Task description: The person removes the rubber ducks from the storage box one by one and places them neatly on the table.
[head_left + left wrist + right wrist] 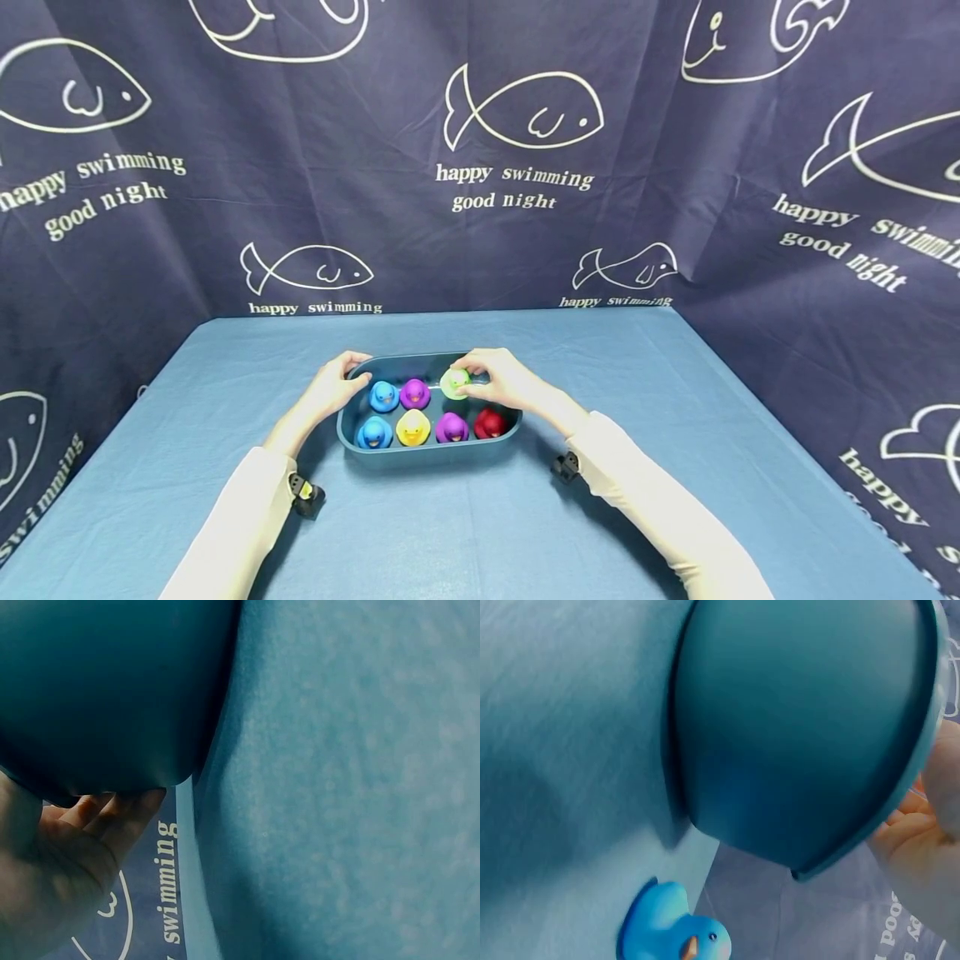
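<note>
A dark teal plastic bin [427, 458] stands on the table, holding several rubber ducks. My left hand [333, 387] grips the bin's left end, thumb at the rim. In the left wrist view its fingers [112, 825] lie against the outer wall. Between thumb and fingers, my right hand [506, 379] pinches a light green rubber duck [454, 383] inside the bin's back right part. Back left are a blue duck [384, 397] and a purple duck [415, 394]. Along the front sit a blue duck [374, 433], a yellow duck [413, 427], a purple duck [452, 427] and a red duck [491, 423].
Another blue duck [671, 926] is on the table outside the bin in the right wrist view. Blue cloth [450, 533] covers the table. A dark fabric curtain [405, 208] with fish drawings hangs behind and at both sides.
</note>
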Tool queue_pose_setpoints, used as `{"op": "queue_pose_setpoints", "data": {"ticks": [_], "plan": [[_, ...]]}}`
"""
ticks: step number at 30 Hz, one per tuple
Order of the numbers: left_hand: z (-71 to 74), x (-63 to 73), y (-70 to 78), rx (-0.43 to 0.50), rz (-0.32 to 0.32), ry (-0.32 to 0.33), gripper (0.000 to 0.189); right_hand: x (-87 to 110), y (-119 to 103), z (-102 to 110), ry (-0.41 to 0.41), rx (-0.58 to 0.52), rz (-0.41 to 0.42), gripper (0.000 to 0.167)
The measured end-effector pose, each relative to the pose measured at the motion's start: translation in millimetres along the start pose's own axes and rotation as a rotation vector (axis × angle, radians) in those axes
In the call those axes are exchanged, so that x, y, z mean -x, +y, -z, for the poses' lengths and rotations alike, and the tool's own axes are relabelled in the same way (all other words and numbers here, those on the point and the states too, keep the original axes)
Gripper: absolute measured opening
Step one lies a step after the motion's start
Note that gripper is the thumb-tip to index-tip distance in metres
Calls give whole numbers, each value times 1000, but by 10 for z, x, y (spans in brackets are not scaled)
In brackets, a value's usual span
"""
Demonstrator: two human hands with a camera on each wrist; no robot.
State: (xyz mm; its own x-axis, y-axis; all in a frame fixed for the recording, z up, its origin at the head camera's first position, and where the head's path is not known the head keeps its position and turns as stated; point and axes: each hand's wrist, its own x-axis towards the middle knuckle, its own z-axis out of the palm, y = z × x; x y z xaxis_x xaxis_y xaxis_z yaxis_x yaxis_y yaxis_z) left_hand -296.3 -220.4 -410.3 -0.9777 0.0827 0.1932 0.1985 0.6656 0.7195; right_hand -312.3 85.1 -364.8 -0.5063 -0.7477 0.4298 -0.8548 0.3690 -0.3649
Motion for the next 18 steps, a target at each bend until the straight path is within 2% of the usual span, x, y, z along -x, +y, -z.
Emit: {"op": "queue_pose_setpoints", "data": {"ticks": [8,18], "plan": [[-5,-5,2,20,-3,0,35,59,30,124,20,-42,40,31],[8,12,13,9,-1,3,35,195,83,272,83,-75,-52,35]]}}
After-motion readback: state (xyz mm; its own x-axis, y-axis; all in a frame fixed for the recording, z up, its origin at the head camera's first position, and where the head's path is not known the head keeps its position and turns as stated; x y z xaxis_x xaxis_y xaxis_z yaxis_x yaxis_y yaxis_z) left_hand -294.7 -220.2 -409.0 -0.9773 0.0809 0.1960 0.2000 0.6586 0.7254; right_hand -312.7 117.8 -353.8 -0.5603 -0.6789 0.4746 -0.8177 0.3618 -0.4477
